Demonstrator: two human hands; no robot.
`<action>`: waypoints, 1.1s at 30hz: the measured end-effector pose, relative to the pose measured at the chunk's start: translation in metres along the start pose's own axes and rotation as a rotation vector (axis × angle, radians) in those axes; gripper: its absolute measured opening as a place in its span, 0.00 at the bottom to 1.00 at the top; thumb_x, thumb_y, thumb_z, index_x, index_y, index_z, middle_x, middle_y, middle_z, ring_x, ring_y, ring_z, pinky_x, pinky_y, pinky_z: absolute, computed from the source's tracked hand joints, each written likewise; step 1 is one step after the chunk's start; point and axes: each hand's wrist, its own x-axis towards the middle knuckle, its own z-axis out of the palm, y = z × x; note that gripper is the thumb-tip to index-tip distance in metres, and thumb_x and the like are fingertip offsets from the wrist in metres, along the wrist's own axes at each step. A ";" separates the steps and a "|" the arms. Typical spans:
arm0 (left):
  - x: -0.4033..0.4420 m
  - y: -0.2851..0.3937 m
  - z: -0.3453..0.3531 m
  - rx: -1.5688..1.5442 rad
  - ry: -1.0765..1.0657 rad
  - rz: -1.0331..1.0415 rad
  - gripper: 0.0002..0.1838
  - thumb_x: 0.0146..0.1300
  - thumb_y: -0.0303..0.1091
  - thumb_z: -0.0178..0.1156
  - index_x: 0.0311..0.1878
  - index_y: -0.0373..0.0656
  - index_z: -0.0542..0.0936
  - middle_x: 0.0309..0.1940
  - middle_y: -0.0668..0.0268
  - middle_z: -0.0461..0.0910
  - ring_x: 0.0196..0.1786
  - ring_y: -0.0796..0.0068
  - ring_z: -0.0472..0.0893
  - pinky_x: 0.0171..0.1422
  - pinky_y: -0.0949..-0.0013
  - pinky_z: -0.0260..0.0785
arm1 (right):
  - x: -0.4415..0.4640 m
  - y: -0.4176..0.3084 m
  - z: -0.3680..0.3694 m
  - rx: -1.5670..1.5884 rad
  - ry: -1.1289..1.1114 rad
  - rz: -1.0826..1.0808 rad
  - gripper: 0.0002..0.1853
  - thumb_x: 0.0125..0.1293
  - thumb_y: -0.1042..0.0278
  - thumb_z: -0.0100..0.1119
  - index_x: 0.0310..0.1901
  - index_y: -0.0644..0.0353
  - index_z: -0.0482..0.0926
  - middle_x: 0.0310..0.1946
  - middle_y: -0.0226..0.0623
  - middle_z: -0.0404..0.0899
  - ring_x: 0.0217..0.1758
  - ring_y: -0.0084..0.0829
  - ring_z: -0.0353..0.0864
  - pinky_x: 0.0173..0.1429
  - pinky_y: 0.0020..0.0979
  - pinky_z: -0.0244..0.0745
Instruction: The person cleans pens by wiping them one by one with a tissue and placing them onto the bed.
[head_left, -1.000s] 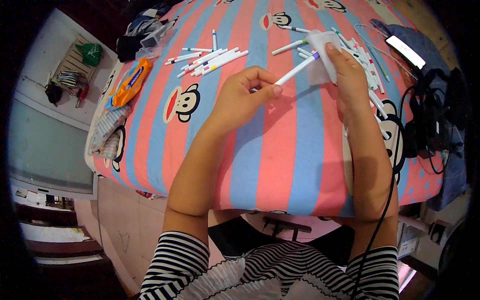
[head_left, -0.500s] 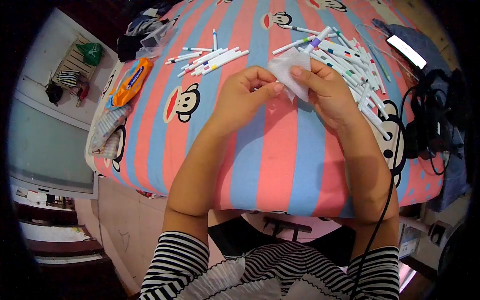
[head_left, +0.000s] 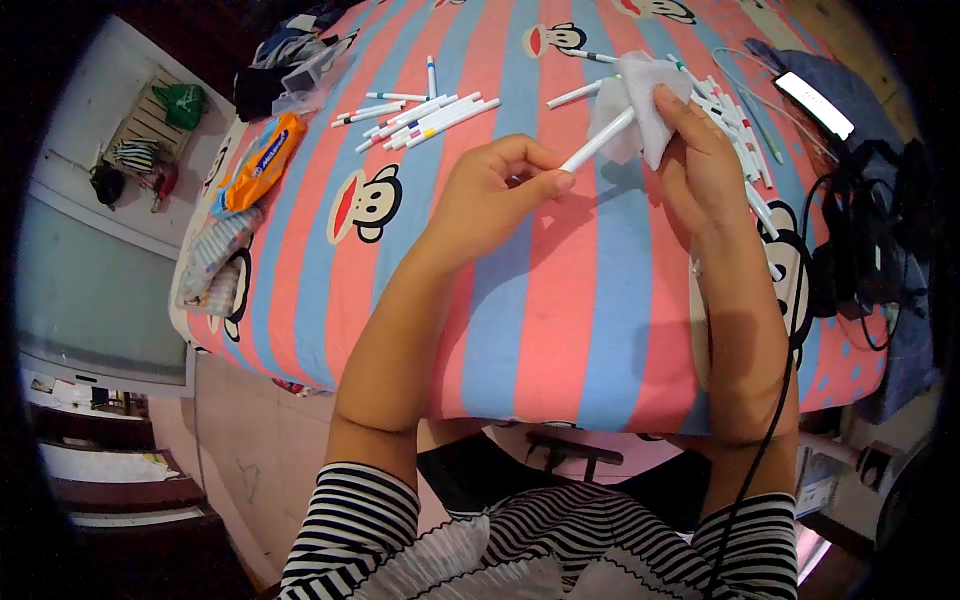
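My left hand [head_left: 515,180] pinches the near end of a white marker pen [head_left: 600,140], which slants up to the right above the bed. Around the pen's far end, my right hand [head_left: 700,150] holds a folded white wipe [head_left: 655,95], one flap hanging loose to its left. The wipe hides that end of the pen. Behind and beside my right hand lies a heap of white marker pens [head_left: 745,140] with coloured bands, partly covered by the hand. Farther left rests a smaller group of marker pens [head_left: 440,120].
The bed has a pink and blue striped sheet [head_left: 550,330] with monkey faces. An orange wipes packet [head_left: 262,165] lies at the left edge, near a clear plastic box [head_left: 298,88]. At the right are a lit phone [head_left: 813,104] and black cables [head_left: 870,230].
My right hand has moved right with the wipe, drawing it away from my left hand. The pen's white barrel now shows between the hands.
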 end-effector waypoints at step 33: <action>0.003 -0.002 -0.003 -0.203 -0.095 -0.116 0.15 0.64 0.43 0.51 0.36 0.39 0.77 0.25 0.69 0.76 0.30 0.82 0.73 0.37 0.78 0.64 | -0.001 0.004 0.003 0.051 -0.053 0.003 0.18 0.61 0.58 0.57 0.46 0.62 0.74 0.40 0.32 0.77 0.44 0.23 0.75 0.51 0.26 0.68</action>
